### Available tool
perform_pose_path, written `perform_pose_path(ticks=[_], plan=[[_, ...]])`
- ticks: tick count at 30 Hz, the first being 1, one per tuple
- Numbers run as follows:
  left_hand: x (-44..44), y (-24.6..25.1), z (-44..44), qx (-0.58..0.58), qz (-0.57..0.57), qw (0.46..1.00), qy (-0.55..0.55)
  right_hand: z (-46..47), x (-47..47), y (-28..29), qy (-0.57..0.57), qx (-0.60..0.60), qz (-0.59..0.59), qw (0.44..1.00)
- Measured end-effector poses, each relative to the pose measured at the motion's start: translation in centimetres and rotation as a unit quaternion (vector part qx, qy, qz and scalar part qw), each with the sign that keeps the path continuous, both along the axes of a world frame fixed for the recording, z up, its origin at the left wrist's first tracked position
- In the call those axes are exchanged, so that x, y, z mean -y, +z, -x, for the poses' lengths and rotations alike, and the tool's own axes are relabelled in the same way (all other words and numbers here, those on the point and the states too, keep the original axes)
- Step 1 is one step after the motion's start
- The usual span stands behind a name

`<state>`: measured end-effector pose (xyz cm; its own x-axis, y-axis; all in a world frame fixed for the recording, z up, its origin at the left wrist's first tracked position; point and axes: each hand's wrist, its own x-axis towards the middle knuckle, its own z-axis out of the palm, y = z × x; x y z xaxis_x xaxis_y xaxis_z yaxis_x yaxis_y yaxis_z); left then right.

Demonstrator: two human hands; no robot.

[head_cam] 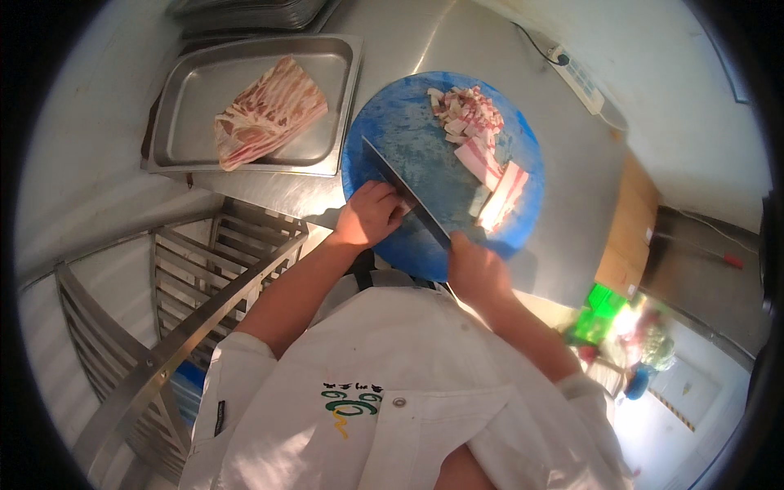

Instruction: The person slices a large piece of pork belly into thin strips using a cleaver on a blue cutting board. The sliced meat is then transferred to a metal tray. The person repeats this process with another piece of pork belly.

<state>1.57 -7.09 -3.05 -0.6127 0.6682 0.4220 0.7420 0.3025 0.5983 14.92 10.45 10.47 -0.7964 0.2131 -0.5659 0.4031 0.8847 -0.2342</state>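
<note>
My right hand [476, 266] grips the handle of a wide-bladed kitchen knife [407, 193], its blade slanting up and left over the round blue cutting board [520, 226]. Close against the blade, my left hand [370, 214] has its fingers curled; a bit of pale meat shows by the fingertips, mostly hidden. At the top right of the board lies a heap of chopped fatty pork [468, 113]. Below it are a short pork strip [479, 160] and a longer pork strip [505, 195]. A large slab of pork belly [272, 113] rests in a steel tray [349, 104] on the left.
The board and tray stand on a steel worktable [398, 43]. Stacked metal trays [245, 15] are at the top left, a metal slatted rack [202, 312] at the lower left. A power strip [579, 79] lies by the right wall, with a cardboard box [628, 226] below it.
</note>
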Motion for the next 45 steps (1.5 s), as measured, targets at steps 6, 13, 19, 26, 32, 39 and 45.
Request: perform_pose_path(ticks=[6,13,19,26,32,39,45], plan=[[0.6,0.1,-0.2,0.023,-0.002,1.000,0.006,1.7,-0.7,-3.9,-0.002,-0.136,0.021,0.991],[1.0,0.3,-0.2,-0.015,-0.008,1.000,-0.005,-0.3,-0.2,-1.4,-0.010,-0.108,0.026,0.994],[1.1,0.2,-0.4,0.014,0.000,1.000,-0.008,0.0,0.5,-0.1,-0.006,0.004,0.021,1.000],[1.7,0.5,-0.7,0.012,0.001,1.000,-0.016,0.9,-0.2,-4.9,0.019,-0.158,0.019,0.987],[1.9,0.1,-0.8,-0.014,0.007,1.000,0.006,0.0,0.4,-1.6,0.007,-0.095,0.013,0.995],[1.9,-0.2,-0.7,-0.004,0.020,1.000,-0.006,0.4,1.2,-1.2,0.019,-0.049,0.026,0.998],[2.2,4.1,-3.3,0.026,0.169,0.984,0.053,1.8,0.8,-3.9,0.016,-0.081,0.037,0.996]])
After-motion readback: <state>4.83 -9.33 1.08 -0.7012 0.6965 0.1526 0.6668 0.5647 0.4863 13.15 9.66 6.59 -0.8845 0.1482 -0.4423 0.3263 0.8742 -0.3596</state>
